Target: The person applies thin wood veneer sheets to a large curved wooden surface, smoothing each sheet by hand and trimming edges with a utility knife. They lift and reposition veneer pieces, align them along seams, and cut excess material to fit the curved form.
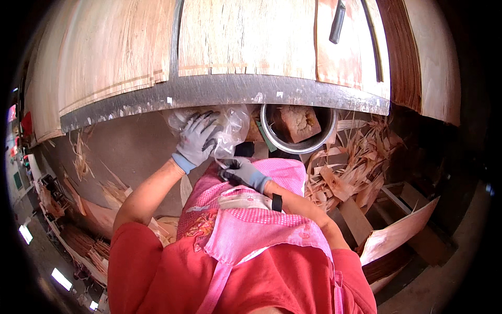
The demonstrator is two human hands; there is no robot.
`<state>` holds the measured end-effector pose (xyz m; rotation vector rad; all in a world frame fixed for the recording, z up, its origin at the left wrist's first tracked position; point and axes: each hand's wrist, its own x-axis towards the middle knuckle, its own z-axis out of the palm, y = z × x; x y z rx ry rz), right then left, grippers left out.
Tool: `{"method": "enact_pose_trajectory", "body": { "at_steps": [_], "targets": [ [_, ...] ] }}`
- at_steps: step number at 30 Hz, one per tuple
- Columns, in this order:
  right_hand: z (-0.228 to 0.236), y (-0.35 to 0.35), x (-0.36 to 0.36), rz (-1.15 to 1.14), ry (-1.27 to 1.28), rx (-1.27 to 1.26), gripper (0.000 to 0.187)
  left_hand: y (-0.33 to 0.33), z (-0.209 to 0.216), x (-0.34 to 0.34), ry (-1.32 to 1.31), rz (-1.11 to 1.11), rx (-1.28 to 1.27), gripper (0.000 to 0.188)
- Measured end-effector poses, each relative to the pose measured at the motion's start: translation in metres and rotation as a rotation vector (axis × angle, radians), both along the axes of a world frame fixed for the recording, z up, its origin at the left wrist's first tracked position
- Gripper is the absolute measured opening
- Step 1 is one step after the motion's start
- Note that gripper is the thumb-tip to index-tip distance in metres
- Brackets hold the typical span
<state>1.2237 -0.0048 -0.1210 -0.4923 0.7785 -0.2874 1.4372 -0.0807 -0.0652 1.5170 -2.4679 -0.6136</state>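
My left hand (196,138), in a grey glove with a blue cuff, grips a crumpled clear plastic bag (230,125) just below the metal edge of the work table. My right hand (241,172), gloved the same way, holds the bag's lower end close to my pink apron. To the right of the bag stands a round metal bowl (272,140) with a brown block (295,123) inside it.
Sheets of thin wood veneer (246,36) lie on the table above its metal edge (225,91). A dark tool handle (337,22) rests on them. Veneer scraps (355,162) are piled on the floor at the right, with more stacked at the lower left.
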Motion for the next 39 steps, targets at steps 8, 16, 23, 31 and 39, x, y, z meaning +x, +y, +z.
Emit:
{"method": "enact_pose_trajectory", "body": {
  "at_steps": [8,16,23,31,39],
  "targets": [
    [0.162,-0.05,-0.135,0.449,0.581,-0.986,0.019,-0.002,-0.032,0.014,-0.292,-0.08,-0.034,0.065],
    [0.192,-0.081,-0.154,0.353,0.625,-0.927,0.024,-0.009,0.001,-0.014,-0.206,-0.071,-0.238,0.075],
    [0.205,-0.125,-0.109,0.23,0.094,-0.378,0.021,0.009,0.023,0.008,-0.068,0.044,-0.021,0.083],
    [0.262,-0.191,-0.04,0.374,-0.222,-0.358,0.029,0.016,-0.013,-0.022,-0.278,0.398,0.102,0.072],
    [0.298,-0.2,-0.076,0.521,-0.236,-0.903,0.039,0.022,0.017,-0.012,0.129,0.5,-0.154,0.069]
  ]
}}
